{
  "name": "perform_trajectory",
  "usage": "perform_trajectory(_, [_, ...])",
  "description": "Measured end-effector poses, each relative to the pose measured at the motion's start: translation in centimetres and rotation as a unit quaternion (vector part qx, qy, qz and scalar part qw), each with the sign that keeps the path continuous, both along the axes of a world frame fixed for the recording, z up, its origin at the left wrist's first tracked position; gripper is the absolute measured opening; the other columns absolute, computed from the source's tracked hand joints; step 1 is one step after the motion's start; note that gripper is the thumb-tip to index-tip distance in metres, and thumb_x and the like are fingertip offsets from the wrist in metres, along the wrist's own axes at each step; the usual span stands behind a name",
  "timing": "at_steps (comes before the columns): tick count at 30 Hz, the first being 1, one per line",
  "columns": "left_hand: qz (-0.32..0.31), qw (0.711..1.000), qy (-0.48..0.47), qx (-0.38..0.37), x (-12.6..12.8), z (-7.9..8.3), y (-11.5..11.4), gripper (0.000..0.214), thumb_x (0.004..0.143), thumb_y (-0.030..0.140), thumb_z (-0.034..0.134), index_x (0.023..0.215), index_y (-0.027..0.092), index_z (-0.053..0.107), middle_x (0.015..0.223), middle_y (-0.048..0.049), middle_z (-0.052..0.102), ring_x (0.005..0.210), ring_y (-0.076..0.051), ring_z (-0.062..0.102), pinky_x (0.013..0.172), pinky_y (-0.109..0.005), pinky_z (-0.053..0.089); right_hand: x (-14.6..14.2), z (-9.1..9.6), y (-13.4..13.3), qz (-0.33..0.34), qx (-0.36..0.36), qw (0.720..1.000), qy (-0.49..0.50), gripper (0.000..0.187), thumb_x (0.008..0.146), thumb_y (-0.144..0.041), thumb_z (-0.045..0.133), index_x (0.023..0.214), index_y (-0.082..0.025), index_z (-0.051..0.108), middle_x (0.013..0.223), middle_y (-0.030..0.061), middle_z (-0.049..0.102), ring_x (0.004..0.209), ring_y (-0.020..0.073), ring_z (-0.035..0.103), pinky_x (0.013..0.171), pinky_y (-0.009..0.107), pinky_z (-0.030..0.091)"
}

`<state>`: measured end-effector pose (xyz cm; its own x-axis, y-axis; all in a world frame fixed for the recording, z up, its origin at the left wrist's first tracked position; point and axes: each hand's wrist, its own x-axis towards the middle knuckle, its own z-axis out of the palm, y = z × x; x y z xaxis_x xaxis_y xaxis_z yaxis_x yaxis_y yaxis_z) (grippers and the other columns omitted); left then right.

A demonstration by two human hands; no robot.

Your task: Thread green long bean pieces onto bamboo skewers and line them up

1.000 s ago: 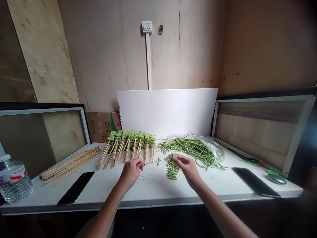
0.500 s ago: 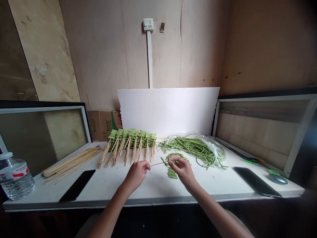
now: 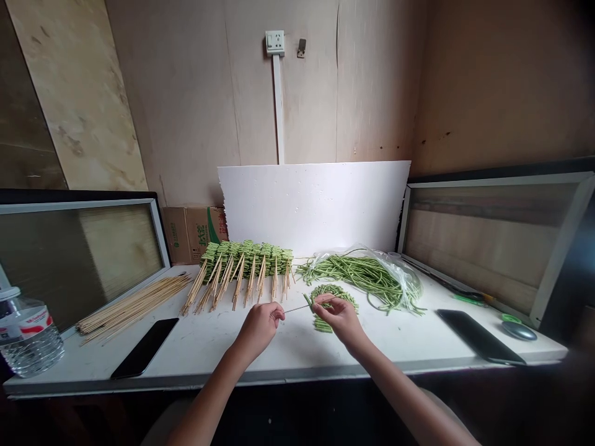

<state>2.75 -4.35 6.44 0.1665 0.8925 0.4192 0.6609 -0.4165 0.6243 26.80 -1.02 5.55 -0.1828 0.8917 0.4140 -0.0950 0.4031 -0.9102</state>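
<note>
My left hand [image 3: 260, 326] is closed on a thin bamboo skewer [image 3: 296, 308], which points right towards my other hand. My right hand [image 3: 343, 319] pinches a short piece of green long bean [image 3: 307, 300] at the skewer's far end; the fingers partly hide where the two meet. Just behind and beneath this hand lie a heap of cut bean pieces [image 3: 335, 288] and a short row of pieces [image 3: 321, 325], partly covered by it. Skewered bean pieces [image 3: 246, 255] are stacked to the left, their bare sticks pointing forward.
Loose bamboo skewers [image 3: 134, 305] and a dark phone [image 3: 145, 348] lie at left, beside a water bottle [image 3: 28, 334]. Uncut long beans [image 3: 362, 275] spill from a plastic bag at back right. Another phone [image 3: 478, 336] and a mouse [image 3: 519, 330] lie right. A white board [image 3: 316, 204] stands behind.
My right hand has shifted slightly left along the skewer, and the bean piece now sits closer against its fingers. My left hand keeps its grip. The whole view has moved a little.
</note>
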Motion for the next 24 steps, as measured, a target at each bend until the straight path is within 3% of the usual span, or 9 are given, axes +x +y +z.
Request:
perform_trajectory(4, [0.023,1.000,-0.007,0.004,0.2,-0.3,0.3,0.025,0.093,0.020,0.047,0.080,0.019,0.069,0.070,-0.0041,0.067,0.066,-0.019,0.060,0.063,-0.027,0.040,1.1,0.3,0.7,0.029,-0.008,0.999,-0.030,0.032,0.077,-0.052,0.084,0.092,-0.024,0.079,0.107,0.0076,0.072,0.088,0.0238,0.067,0.075,0.037,0.056])
perform_trajectory(8, [0.072,0.997,-0.004,0.021,-0.2,-0.8,0.9,0.024,0.094,0.020,0.047,0.081,0.021,0.067,0.068,-0.0023,0.064,0.063,-0.018,0.056,0.061,-0.026,0.036,2.7,-0.5,2.0,0.038,0.017,0.990,-0.138,0.043,0.080,-0.052,0.082,0.114,-0.026,0.077,0.100,0.0080,0.075,0.089,0.0260,0.069,0.076,0.039,0.054])
perform_trajectory(12, [0.082,0.997,-0.002,0.009,-0.8,-1.3,1.4,0.025,0.095,0.020,0.046,0.081,0.020,0.066,0.069,-0.0026,0.064,0.062,-0.017,0.055,0.060,-0.025,0.034,3.6,-2.2,2.7,-0.020,0.096,0.954,-0.283,0.024,0.074,-0.045,0.086,0.089,-0.027,0.081,0.078,0.0063,0.074,0.082,0.0274,0.064,0.077,0.040,0.051])
perform_trajectory(15, [0.083,0.997,-0.004,0.001,-0.9,-1.4,1.5,0.025,0.096,0.022,0.046,0.082,0.020,0.067,0.073,-0.0034,0.066,0.064,-0.017,0.057,0.060,-0.025,0.035,3.7,-2.6,2.6,-0.041,0.127,0.911,-0.391,0.010,0.077,-0.035,0.082,0.075,-0.026,0.079,0.078,0.0066,0.074,0.090,0.0303,0.061,0.087,0.043,0.046])
perform_trajectory(19, [0.082,0.997,-0.008,-0.011,-0.7,-1.2,1.4,0.029,0.098,0.025,0.043,0.083,0.019,0.067,0.073,-0.0040,0.066,0.065,-0.018,0.057,0.060,-0.026,0.036,3.6,-2.2,2.2,-0.049,0.115,0.860,-0.496,0.007,0.083,-0.028,0.076,0.080,-0.024,0.079,0.087,0.0072,0.074,0.100,0.0318,0.060,0.091,0.043,0.043])
perform_trajectory(24, [0.081,0.997,-0.008,-0.019,-0.7,-1.2,1.3,0.030,0.099,0.026,0.043,0.084,0.020,0.068,0.072,-0.0040,0.067,0.064,-0.018,0.057,0.060,-0.027,0.037,3.4,-2.0,2.0,-0.039,0.124,0.843,-0.523,0.004,0.085,-0.024,0.074,0.083,-0.022,0.076,0.091,0.0066,0.073,0.099,0.0293,0.059,0.093,0.041,0.041])
